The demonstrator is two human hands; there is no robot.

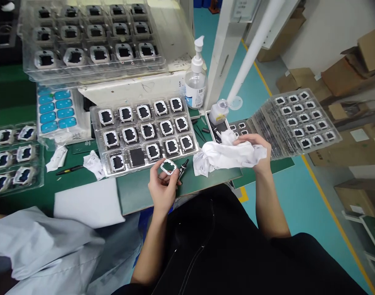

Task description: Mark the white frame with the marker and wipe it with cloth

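Note:
Between its thumb and fingers my left hand (165, 184) holds a small white frame part (168, 166) at the front edge of a clear tray (144, 162). The tray bears rows of similar frames, and one pocket in its front row shows only a dark square (137, 157). Just right of my left hand lies a black pen-like tool (183, 168), partly hidden by the fingers. My right hand (258, 149) grips a crumpled white cloth (229, 156) above the right end of the green table.
Stacked trays (95, 55) stand at the back left, beside blue pieces (57, 108). A pump bottle (195, 84) and a small bottle (219, 111) stand behind the cloth. More trays (304, 119) lean at right. A person's grey sleeve (52, 246) is at lower left.

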